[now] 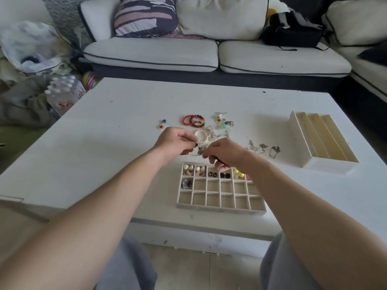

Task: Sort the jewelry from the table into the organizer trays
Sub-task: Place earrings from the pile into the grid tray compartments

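Both hands meet over the white table (104, 143), just behind the grid organizer tray (219, 208). My left hand (174, 142) and my right hand (223, 154) each pinch a small dark-and-white jewelry piece (199, 150) between them. The tray's back row holds heart-shaped, black and yellow pieces; one speckled piece lies in the second row. Loose jewelry lies beyond the hands: a pearl bracelet (202, 136), red bead bracelets (193, 120), a flower charm (161, 124), green and coloured charms (223, 120), and silver chains (262, 149).
A cream tray with long slots (326, 141) stands at the table's right side. A sofa with cushions and a black bag (293, 31) runs behind the table. A pack of bottles (65, 91) and clutter sit on the floor at left.
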The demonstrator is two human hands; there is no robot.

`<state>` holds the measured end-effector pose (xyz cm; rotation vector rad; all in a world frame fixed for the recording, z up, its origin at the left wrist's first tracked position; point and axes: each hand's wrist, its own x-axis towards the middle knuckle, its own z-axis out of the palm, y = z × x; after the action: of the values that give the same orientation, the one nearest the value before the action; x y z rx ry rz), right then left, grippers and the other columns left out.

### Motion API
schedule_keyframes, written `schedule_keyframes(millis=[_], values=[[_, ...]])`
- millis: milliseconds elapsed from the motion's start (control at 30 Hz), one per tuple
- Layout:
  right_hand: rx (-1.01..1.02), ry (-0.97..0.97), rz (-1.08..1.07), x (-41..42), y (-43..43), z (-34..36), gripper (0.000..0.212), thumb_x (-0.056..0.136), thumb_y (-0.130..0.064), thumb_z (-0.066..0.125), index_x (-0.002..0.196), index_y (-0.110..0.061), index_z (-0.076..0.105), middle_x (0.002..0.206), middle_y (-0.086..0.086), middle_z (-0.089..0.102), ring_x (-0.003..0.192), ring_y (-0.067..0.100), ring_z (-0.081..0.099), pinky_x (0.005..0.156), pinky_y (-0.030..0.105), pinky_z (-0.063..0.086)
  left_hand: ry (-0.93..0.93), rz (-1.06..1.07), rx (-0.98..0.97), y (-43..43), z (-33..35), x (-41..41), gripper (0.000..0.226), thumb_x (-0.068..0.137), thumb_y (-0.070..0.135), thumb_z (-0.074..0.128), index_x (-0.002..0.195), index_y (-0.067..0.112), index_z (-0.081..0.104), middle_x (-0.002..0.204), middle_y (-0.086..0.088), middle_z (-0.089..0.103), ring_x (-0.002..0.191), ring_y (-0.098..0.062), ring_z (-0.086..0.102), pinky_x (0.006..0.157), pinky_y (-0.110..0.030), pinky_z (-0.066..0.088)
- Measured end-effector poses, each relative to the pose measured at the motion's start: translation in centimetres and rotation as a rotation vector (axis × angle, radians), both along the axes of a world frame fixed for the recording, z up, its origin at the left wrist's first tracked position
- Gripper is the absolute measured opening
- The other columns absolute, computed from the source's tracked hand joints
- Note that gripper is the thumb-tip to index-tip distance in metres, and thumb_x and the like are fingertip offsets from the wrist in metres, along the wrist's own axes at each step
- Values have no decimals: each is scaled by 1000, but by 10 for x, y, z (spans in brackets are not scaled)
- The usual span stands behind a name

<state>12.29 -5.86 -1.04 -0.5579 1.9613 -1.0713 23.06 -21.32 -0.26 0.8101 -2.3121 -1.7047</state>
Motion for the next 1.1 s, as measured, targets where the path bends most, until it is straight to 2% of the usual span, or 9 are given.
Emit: schedule_keyframes(millis=[100,267,433,567,700,767,867,967,1100], values=[[24,-41,40,15,-3,-4,13,94,-13,66,90,-2,69,63,5,59,43,14,45,49,24,44,-52,-43,-52,-1,1,14,11,89,4,73,91,15,74,81,-3,72,70,-11,66,62,-16,54],[88,-77,145,29,-6,-13,14,95,-13,65,86,-2,68,63,7,57,43,14,40,48,23,36,-144,-111,-141,-10,-4,29,13,88,3,74,90,16,77,80,-2,73,70,-12,67,64,-19,54],[123,-44,179,31,-5,-18,21,95,-19,67,96,2,71,65,3,59,46,14,44,50,23,42,-192,-150,-195,-19,-9,34,16,85,2,77,85,18,76,85,-13,76,75,-19,68,69,-24,55],[88,-70,172,25,-1,-20,18,98,-18,62,98,-2,71,73,5,64,52,15,51,55,25,50,-223,-182,-203,-26,-8,35,14,87,2,76,91,15,75,85,-12,75,75,-18,69,71,-25,56],[86,-61,185,21,2,-21,19,99,-11,59,108,3,69,80,7,67,55,15,54,58,25,53,-301,-245,-228,-31,-10,38,15,90,1,71,97,14,77,81,-6,74,76,-17,69,70,-22,57],[95,-44,190,21,2,-21,19,99,-11,61,107,2,70,83,9,68,56,15,55,60,26,54,-356,-277,-288,-31,-12,38,17,91,1,67,99,13,77,78,-4,72,72,-18,66,76,-28,56],[101,-32,197,24,1,-22,16,98,-12,63,102,1,72,83,9,69,56,15,56,60,27,54,-432,-311,-355,-27,-13,38,20,94,2,61,95,15,77,73,-3,67,65,-17,60,68,-23,52],[112,-23,210,27,1,-22,14,97,-11,63,101,0,72,77,6,68,55,15,55,57,26,53,-417,-263,-270,-23,-12,36,20,98,5,56,93,14,73,79,-6,67,69,-18,62,66,-22,54],[127,26,259,32,0,-20,11,96,-12,63,96,-8,73,77,2,69,56,13,59,58,25,54,-357,-154,15,-21,-11,38,18,101,5,50,102,5,68,89,-11,73,73,-20,69,67,-25,58]])
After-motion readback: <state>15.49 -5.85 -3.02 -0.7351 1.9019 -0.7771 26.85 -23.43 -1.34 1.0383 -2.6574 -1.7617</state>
